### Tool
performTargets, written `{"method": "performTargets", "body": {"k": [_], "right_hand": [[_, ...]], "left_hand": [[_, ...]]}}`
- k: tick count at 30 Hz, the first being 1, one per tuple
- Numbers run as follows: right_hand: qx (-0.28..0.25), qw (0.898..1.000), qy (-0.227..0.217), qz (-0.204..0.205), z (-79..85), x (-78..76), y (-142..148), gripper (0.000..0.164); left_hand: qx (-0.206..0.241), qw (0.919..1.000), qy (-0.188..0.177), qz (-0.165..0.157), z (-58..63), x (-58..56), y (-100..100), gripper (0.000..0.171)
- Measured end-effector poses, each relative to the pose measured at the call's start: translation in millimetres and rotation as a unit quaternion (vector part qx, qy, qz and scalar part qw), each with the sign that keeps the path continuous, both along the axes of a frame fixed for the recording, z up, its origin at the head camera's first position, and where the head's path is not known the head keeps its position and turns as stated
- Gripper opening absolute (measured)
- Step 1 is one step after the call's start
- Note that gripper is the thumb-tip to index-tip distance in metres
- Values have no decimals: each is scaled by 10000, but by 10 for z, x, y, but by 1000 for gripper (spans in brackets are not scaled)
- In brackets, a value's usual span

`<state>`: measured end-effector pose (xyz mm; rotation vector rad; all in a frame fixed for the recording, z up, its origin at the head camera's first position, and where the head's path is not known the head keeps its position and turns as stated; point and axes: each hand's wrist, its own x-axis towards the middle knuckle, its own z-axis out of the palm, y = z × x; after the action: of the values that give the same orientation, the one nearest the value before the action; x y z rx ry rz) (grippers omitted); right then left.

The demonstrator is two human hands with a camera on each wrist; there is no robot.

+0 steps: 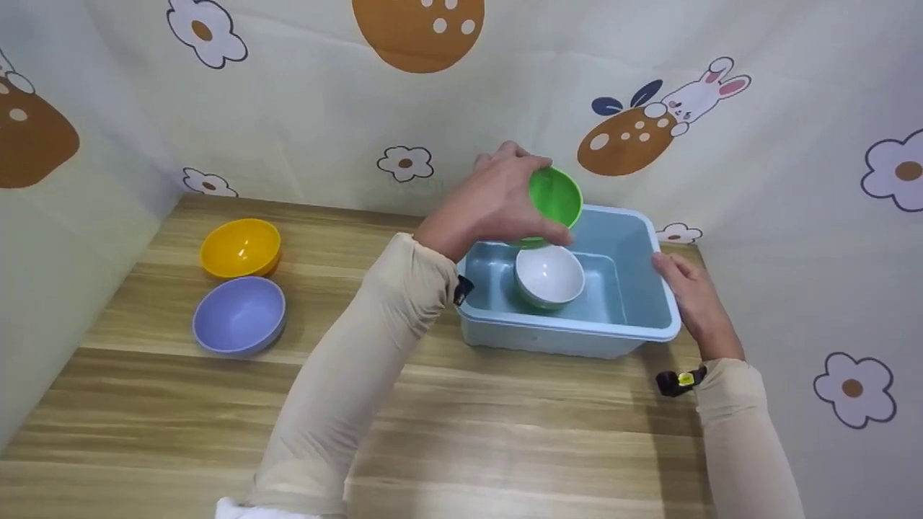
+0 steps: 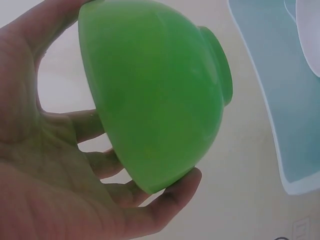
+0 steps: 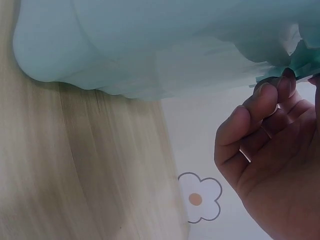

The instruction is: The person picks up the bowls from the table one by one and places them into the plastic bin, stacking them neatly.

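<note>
My left hand (image 1: pixel 505 198) holds a green bowl (image 1: pixel 559 193) by its rim, tilted on its side, over the back left of a light blue plastic tub (image 1: pixel 570 329). Thumb and fingers spread across the bowl in the left wrist view, where its outer wall and foot ring (image 2: pixel 217 65) show. Inside the tub sits a bowl (image 1: pixel 549 275) with a white inside and a greenish outside. My right hand (image 1: pixel 689 297) grips the tub's right rim; in the right wrist view its curled fingers (image 3: pixel 235 125) are at the tub's edge.
At the left of the wooden table (image 1: pixel 447 432) stand a yellow-orange bowl (image 1: pixel 241 249) and, just in front of it, a purple bowl (image 1: pixel 239 315). A patterned cloth (image 1: pixel 303 108) hangs behind the table and along both sides.
</note>
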<state>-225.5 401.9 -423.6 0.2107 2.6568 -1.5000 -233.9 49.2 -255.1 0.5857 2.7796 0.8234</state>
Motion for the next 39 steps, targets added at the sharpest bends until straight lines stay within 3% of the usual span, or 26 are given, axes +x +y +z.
{"method": "performTargets", "body": {"k": [7,20,30,39], "right_hand": [[-126,9999,13,19,-15,25,12,43],[-88,9999,49,101,-9,23,15,51],[-4,10000,-30,71,-21,8,9,62],[90,9998,-161,-12,16,22,14,68]], "left_hand": [[-70,9994,-87,-327,-41,-104,146,95],[-113,9996,-204,-158,-181,-204,239,96],[18,9996,-165,-222,-391,-378,291,95],[22,9993,-224,-303,-479,-465,361,95]]}}
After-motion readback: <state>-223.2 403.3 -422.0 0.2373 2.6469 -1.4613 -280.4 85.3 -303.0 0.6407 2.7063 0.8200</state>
